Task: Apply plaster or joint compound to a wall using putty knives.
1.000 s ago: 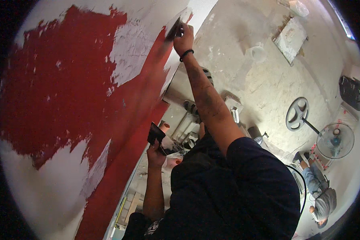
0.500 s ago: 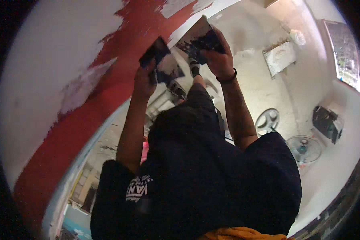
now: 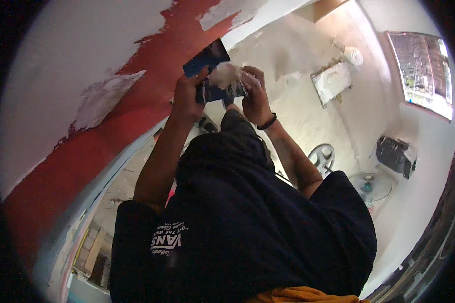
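My left hand (image 3: 188, 98) is closed on a flat, dark putty spreader (image 3: 207, 58), its face tilted up in front of the wall. A lump of whitish putty (image 3: 225, 74) sits over the middle of the spreaders. From the right, my right hand (image 3: 255, 98) grips the second putty spreader, which meets the first near the putty. Most of that second blade is hidden or merges with the other, so I cannot tell exactly where they touch. A dark band circles my right wrist.
On the left rises a red wall (image 3: 136, 106) with rough whitish patches (image 3: 103, 98). A putty-smeared board (image 3: 332, 81) lies on the pale floor. Further right are a wheel-shaped base (image 3: 322, 157), a fan (image 3: 370, 188), a dark box-like thing (image 3: 394, 154) and a window (image 3: 424, 70).
My hands have come closer together and the right one has moved down and left. The two spreaders, apart before, now meet, and the putty lump shows between my hands. The view has shifted slightly.
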